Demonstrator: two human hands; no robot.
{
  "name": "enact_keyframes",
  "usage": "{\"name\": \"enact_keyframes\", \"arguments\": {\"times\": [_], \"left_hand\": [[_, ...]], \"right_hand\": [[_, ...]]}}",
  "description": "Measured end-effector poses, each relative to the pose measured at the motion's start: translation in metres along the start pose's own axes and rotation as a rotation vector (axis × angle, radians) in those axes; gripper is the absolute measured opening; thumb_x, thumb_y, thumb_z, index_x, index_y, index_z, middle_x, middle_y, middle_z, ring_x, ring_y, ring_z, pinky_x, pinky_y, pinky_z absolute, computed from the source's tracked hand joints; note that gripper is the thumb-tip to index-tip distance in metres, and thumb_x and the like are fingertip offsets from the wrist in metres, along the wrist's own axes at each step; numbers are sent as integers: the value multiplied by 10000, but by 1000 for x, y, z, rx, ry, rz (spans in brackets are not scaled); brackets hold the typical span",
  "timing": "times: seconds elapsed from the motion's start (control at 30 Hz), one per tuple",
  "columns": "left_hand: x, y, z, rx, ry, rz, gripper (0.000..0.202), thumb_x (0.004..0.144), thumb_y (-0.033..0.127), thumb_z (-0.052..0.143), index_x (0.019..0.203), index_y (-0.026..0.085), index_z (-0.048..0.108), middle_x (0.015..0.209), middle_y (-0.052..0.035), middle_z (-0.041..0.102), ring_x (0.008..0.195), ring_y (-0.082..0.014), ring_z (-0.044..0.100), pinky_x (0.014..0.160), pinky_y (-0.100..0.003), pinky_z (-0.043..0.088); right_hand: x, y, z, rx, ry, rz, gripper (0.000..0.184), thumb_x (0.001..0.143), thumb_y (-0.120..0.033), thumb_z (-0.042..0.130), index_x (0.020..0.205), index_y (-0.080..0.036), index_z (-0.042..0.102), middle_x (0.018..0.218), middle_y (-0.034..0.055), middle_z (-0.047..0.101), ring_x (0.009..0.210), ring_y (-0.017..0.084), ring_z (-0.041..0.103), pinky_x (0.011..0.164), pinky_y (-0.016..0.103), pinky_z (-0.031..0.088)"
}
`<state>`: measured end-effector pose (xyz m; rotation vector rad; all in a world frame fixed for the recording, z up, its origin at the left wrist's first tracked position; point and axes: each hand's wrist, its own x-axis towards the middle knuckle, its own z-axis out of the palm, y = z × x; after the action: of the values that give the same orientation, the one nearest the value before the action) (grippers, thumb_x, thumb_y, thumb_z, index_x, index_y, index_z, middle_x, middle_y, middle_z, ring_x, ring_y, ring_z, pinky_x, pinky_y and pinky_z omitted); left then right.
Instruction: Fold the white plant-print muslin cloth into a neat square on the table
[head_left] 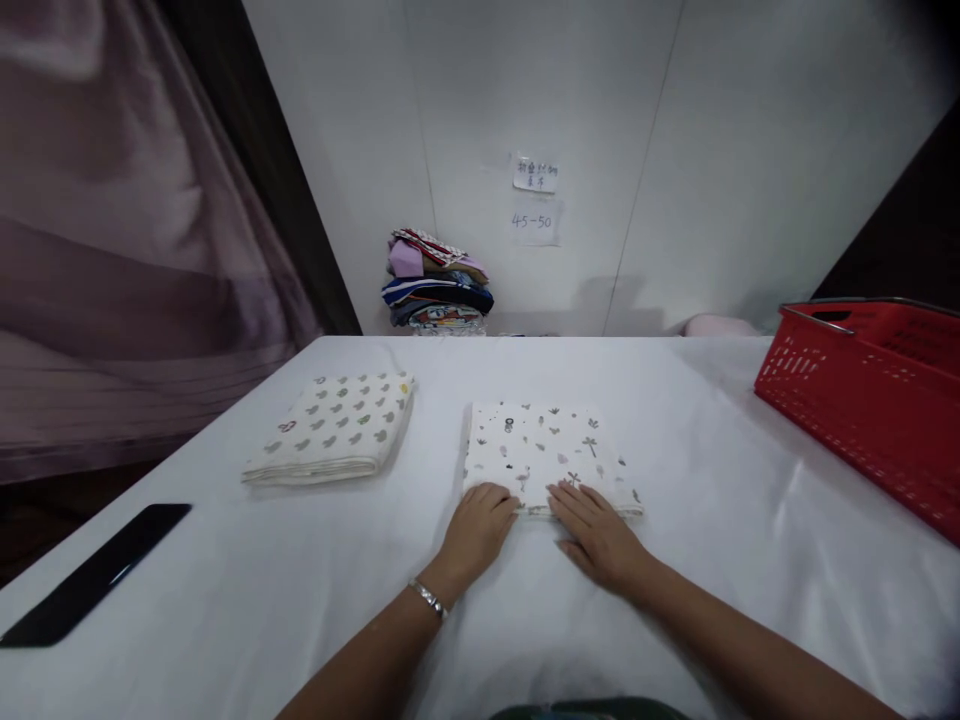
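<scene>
A folded white cloth [547, 445] printed with small palms, plants and animals lies flat in front of me. My left hand [478, 520] rests on its near left corner, fingers lying over the edge and thumb hidden. Over the middle of the near edge, my right hand [596, 535] is laid with its fingers stretched out and thumb apart, just off the cloth. Both hands touch the cloth from above, and neither grips it. To the left lies another folded white cloth [337, 425] with a grey-green leaf-like print, in a thick stack of layers.
The white-covered table [285, 590] carries a red basket [862, 390] with a metal handle at right. A black flat object [97, 575] lies at the left edge. Beyond the far edge stands a pile of folded fabrics [439, 285] against the wall. A pink curtain [135, 250] hangs left.
</scene>
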<state>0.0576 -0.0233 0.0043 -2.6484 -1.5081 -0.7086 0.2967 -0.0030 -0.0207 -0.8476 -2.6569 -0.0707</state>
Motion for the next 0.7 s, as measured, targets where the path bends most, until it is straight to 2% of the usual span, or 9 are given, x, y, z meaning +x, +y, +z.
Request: {"name": "enact_keyframes", "arguments": {"times": [0.13, 0.23, 0.33, 0.47, 0.57, 0.7], "left_hand": [[-18, -17, -9, -1, 38, -23, 183, 893, 197, 427, 950, 199, 601, 900, -42, 609, 884, -179, 524, 774, -344, 424], [-27, -25, -18, -50, 97, -121, 192, 894, 226, 429, 927, 210, 618, 902, -38, 615, 885, -178, 528, 793, -352, 422], [-29, -30, -25, -193, 192, -336, 197, 876, 288, 454, 854, 213, 635, 889, -30, 616, 876, -168, 540, 795, -327, 433], [-26, -38, -30, -467, 292, -667, 255, 839, 369, 460, 754, 202, 634, 833, -16, 624, 796, -146, 569, 694, -260, 448], [-22, -42, -31, -575, 284, -811, 235, 783, 388, 511, 738, 195, 637, 798, -5, 638, 760, -147, 579, 681, -251, 440], [-17, -39, -29, -562, 183, -871, 263, 752, 439, 537, 694, 194, 613, 699, 13, 620, 658, -134, 554, 627, -246, 412]], "right_hand": [[-5, 2, 1, -50, 2, -10, 582, 903, -236, 409, 1439, -163, 193, 1448, 92, 313, 1349, 238, 235, 1050, 469, 313], [-5, 2, 0, -62, 9, -14, 571, 911, -245, 399, 1438, -167, 194, 1441, 86, 330, 1349, 231, 237, 1054, 465, 307], [-5, 1, 1, -65, 15, -14, 565, 914, -254, 398, 1436, -164, 204, 1435, 92, 339, 1344, 233, 249, 1057, 461, 301], [-3, -1, 0, -64, 2, 7, 554, 914, -262, 396, 1432, -170, 223, 1438, 94, 334, 1335, 231, 273, 1053, 455, 305], [-2, -4, -2, -58, -11, 23, 559, 913, -271, 397, 1434, -176, 217, 1436, 96, 338, 1330, 231, 285, 1047, 458, 310], [-1, -6, -3, -53, -4, 40, 575, 909, -253, 392, 1442, -189, 187, 1439, 93, 333, 1332, 233, 280, 1044, 465, 308]]}}
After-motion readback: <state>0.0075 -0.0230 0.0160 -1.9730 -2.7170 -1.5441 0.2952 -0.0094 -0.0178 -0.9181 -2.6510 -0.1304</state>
